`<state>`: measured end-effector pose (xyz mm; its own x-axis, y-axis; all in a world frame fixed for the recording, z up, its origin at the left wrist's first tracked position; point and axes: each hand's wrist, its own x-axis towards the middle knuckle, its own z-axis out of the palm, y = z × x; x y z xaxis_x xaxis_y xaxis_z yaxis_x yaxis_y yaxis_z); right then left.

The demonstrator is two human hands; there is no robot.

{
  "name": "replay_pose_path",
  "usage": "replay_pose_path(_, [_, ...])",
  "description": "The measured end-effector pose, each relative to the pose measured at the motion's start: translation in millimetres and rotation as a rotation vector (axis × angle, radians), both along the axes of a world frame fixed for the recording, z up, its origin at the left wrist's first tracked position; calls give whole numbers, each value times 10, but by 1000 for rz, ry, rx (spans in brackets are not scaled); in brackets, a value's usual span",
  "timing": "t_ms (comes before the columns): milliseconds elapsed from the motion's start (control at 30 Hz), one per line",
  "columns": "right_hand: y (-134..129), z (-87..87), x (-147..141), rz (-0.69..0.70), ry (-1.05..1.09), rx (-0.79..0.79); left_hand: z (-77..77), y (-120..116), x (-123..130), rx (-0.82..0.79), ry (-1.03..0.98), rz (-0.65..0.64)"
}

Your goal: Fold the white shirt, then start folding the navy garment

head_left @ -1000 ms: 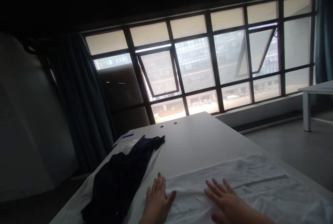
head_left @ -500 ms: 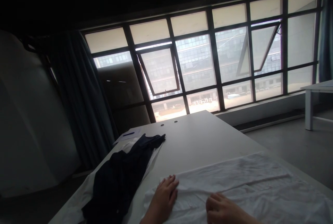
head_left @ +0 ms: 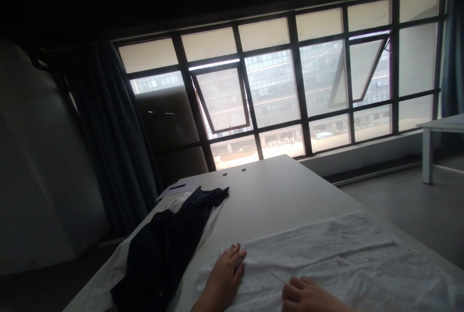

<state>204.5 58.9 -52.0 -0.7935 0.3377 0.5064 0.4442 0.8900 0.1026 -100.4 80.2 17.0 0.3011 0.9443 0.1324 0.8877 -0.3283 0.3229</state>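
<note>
A white shirt [head_left: 326, 242] lies spread over the near end of the table, with a long seam and creases across it. My left hand [head_left: 225, 273] rests on the shirt's left part, its fingers stretched out and lying on the cloth. To the right of it, my right hand [head_left: 306, 295] is on the shirt too, with curled fingers closed at a crease in the fabric. Its fingertips are partly hidden from view. The bottom of the picture cuts off the nearest part of the shirt.
Dark navy clothing [head_left: 163, 239] lies in a heap over white cloth [head_left: 118, 273] along the left side of the white table [head_left: 268, 184]. A pen [head_left: 177, 187] lies on paper at the far left corner. Another white table [head_left: 427, 152] stands at right, beyond the floor gap.
The view has shifted very slightly. Both hands stay on the shirt in nearly the same places, and the clothing at left lies as before.
</note>
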Motion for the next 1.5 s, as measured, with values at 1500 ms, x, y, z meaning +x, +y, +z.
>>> replay_pose_path(1500, [200,464,461,-566,61,-619,-183,-333,684,-123,20,-241])
